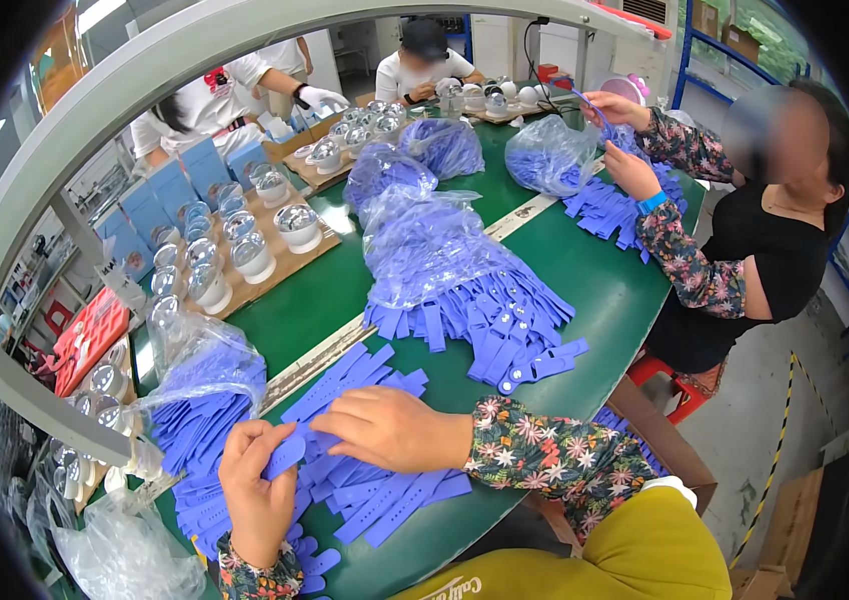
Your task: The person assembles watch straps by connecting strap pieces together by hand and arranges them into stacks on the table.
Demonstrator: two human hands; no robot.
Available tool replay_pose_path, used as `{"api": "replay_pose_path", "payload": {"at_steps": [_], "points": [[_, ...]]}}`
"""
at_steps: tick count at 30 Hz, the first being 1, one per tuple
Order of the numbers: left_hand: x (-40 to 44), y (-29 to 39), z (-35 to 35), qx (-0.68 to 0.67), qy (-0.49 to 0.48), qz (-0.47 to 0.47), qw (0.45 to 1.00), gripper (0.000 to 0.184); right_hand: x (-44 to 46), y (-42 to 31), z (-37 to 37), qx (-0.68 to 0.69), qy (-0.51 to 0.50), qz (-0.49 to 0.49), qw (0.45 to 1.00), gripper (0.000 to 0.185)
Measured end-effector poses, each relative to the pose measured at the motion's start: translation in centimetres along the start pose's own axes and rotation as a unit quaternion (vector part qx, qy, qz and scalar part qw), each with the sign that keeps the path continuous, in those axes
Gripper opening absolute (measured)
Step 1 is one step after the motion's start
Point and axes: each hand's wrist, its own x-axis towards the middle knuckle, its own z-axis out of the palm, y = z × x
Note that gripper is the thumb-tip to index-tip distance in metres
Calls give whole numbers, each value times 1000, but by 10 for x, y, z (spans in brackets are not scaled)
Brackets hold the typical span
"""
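A blue-purple rubber strap (285, 456) with a rounded end is pinched between the thumb and fingers of my left hand (256, 488), above the near edge of the table. Close on its right, my right hand (389, 428) has its fingers bent and drawn together, pointing toward that strap. Whatever lies between the right fingertips is hidden. Under and around both hands, loose straps (399, 500) lie in an overlapping pile. Beyond my right hand, more straps (504, 325) with small shiny studs spill from a clear plastic bag (409, 235).
Another bag of straps (202, 385) lies at left. Clear domes on white bases (244, 250) stand on cardboard beside blue boxes (154, 210). A grey frame (54, 130) arches over the green table (319, 300). A co-worker (744, 230) handles a strap at right; other people work at the far end.
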Motion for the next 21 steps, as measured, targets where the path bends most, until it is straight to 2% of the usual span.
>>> {"api": "replay_pose_path", "payload": {"at_steps": [2,4,8,10,14,19,21], "points": [[1,2,-1,-16,2,8,1000,22,0,0,-1,-12,-1,-1,1000,38],[1,5,-6,-45,-49,-42,997,19,0,-1,-2,-20,6,-4,1000,39],[0,4,-5,-34,-27,-29,999,15,2,0,-2,-14,9,-12,1000,39],[-2,1,-4,-75,-31,-76,994,11,3,0,-3,-32,0,-12,999,38],[-4,-4,-5,-92,-41,-101,990,8,1,1,1,-40,-6,-12,999,36],[-5,-10,-7,-199,-99,-244,944,7,-2,3,6,22,8,-26,999,32],[-6,-13,-5,-224,-103,-249,936,7,-3,2,7,45,0,-13,999,32]]}}
